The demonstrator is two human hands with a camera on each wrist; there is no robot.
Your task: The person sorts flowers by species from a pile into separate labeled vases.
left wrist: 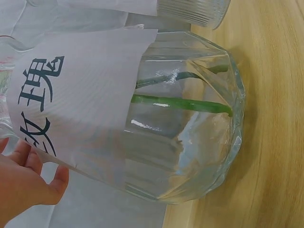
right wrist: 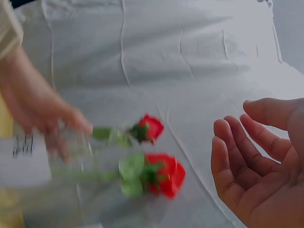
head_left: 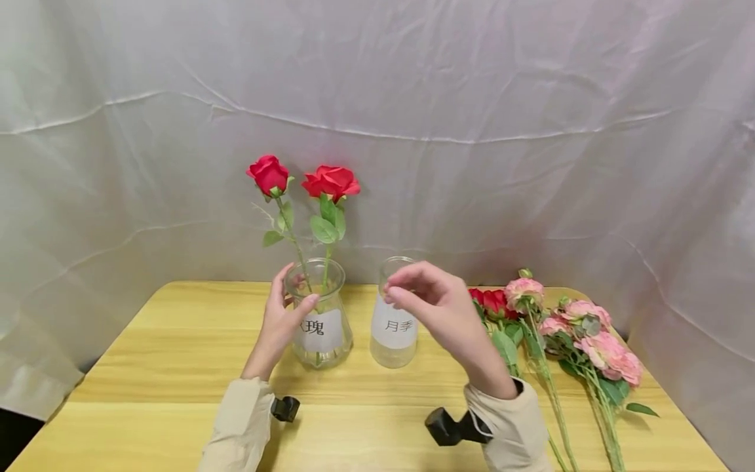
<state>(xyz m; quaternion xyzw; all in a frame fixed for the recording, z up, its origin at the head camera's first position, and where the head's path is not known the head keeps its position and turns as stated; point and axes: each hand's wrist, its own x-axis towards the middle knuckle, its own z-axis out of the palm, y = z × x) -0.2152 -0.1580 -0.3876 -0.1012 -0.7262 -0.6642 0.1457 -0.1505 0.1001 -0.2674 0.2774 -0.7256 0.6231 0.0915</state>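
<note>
desk: yellowish wood grain, below left grip | creased grey cloth: beyond it, both sides | light: soft, pinkish upper right

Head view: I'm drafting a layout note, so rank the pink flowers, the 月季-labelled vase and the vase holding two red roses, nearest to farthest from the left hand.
1. Vase holding two red roses: touching the left hand.
2. 月季-labelled vase: just right of the first.
3. Pink flowers: far right.

wood-grain table: yellowish, rounded far corners | creased grey-white cloth: hangs behind it
</note>
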